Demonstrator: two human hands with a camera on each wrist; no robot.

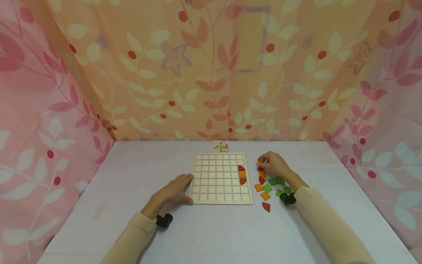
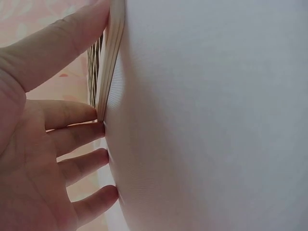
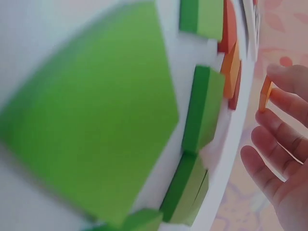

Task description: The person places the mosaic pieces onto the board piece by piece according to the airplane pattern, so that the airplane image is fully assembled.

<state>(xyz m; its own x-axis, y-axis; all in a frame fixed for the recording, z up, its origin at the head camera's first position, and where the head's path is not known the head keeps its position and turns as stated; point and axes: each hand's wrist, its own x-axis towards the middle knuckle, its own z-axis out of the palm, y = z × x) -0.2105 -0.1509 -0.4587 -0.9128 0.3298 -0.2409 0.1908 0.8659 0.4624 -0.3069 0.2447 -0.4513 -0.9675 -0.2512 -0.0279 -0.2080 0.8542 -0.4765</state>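
Note:
A pale wooden grid board lies flat on the table. Near its right edge sit two red quarter-round tiles with an orange square tile between them. My left hand touches the board's left edge with fingers extended; in the left wrist view the thumb and fingertips meet the wooden edge. Right of the board, my right hand pinches an orange square tile between thumb and fingers, raised off the table in the right wrist view. Loose tiles lie just below that hand.
Several green tiles, orange tiles and red quarter-round tiles are scattered right of the board. A small pattern card lies behind the board. Floral cloth walls in the table at the back and sides.

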